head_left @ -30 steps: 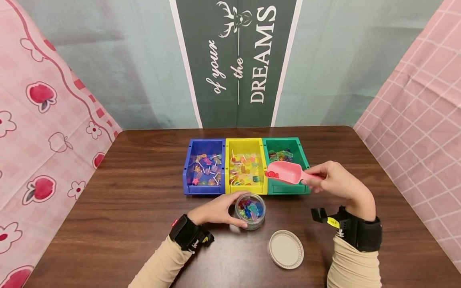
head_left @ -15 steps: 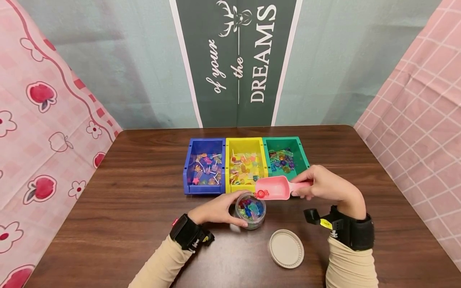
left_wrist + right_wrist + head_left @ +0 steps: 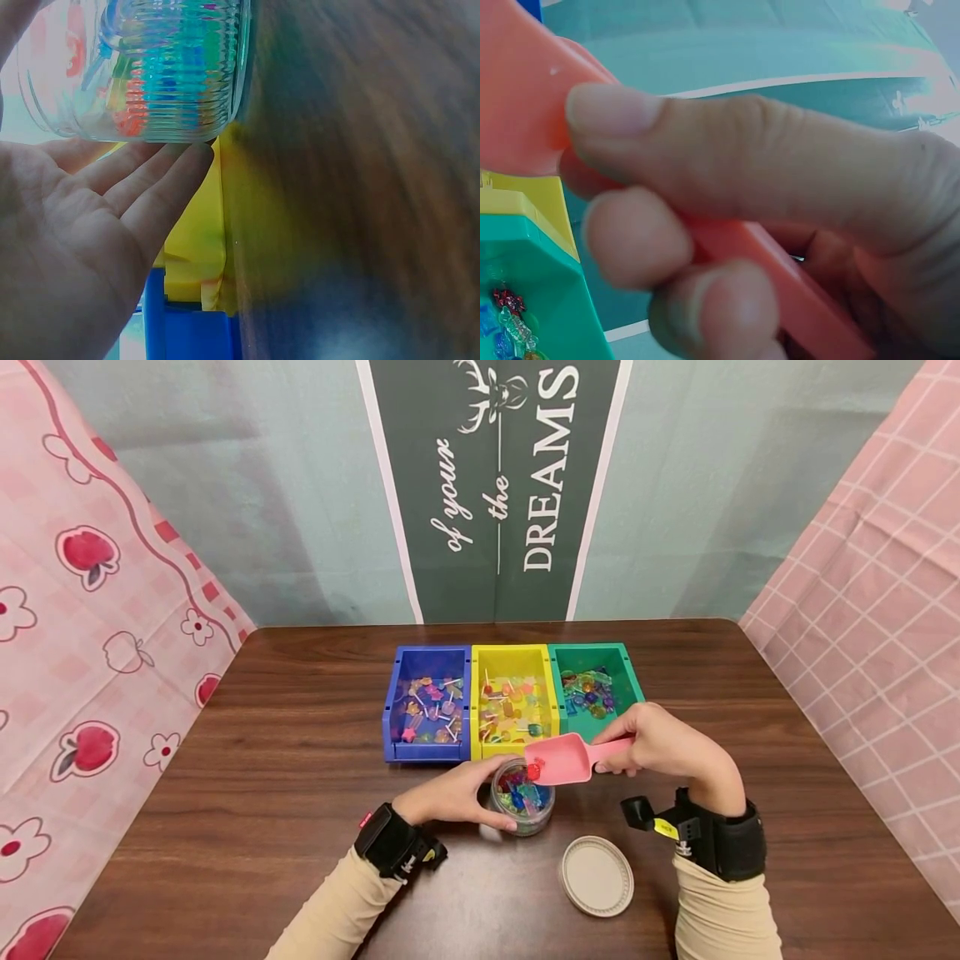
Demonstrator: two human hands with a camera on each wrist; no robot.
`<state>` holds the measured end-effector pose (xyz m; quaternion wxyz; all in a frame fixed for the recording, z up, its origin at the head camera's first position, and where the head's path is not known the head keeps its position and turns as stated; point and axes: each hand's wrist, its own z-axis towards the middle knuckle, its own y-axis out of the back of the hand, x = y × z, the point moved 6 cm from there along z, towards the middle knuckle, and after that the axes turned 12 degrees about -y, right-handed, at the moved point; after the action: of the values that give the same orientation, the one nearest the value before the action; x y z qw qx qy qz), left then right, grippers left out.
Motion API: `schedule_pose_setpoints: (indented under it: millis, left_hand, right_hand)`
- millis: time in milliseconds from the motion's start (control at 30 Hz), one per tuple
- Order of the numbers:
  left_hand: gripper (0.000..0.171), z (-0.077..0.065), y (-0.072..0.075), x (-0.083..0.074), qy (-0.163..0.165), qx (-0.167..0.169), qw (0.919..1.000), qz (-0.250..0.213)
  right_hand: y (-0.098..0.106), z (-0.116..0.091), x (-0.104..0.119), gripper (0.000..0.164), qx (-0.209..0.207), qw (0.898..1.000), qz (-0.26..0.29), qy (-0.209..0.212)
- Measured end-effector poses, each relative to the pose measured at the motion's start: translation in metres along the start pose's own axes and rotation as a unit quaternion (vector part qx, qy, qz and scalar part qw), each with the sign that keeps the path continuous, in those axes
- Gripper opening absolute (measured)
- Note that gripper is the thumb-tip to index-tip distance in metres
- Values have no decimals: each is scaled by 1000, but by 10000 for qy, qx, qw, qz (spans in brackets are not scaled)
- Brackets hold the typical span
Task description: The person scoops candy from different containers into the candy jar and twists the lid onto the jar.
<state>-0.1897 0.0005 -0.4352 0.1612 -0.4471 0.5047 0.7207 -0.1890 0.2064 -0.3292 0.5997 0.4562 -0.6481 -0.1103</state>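
Note:
My left hand (image 3: pixel 456 795) holds a clear ribbed jar (image 3: pixel 523 820) from its left side, thumb and fingers curved about its wall. Colourful translucent candy-shaped pieces fill part of the jar, seen through the wall in the left wrist view. In my right hand (image 3: pixel 660 745) is a pink scoop (image 3: pixel 564 760), its handle pinched between thumb and fingers. The scoop's lip is tilted down over the jar's rim at the right. A red candy-shaped piece (image 3: pixel 534 770) lies at that lip. In the right wrist view the thumb presses along the scoop handle (image 3: pixel 795 289).
Behind the jar stand a blue bin (image 3: pixel 390 727), a yellow bin (image 3: pixel 555 718) and a green bin (image 3: pixel 633 681), side by side. Small candy and lollipop pieces lie in each. A round cream lid (image 3: pixel 597 877) lies on the brown table (image 3: pixel 300 710) to the jar's front right.
My right hand has brought the scoop leftward and down from in front of the green bin to the jar's rim, and tilted it. The left hand and jar have stayed in place.

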Motion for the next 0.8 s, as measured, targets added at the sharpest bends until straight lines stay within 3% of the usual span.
schedule_pose_setpoints:
  millis: [367,800]
  left_hand:
    - [80,1,0,-1,-158,-67,9999,-12]
    - [83,0,1,0,-50,-45,9999,75]
  right_hand:
    - [1,-1,-2,18,-97,9999,-55,-93]
    - [7,-8,-8,22,-182,9998,43,-116]
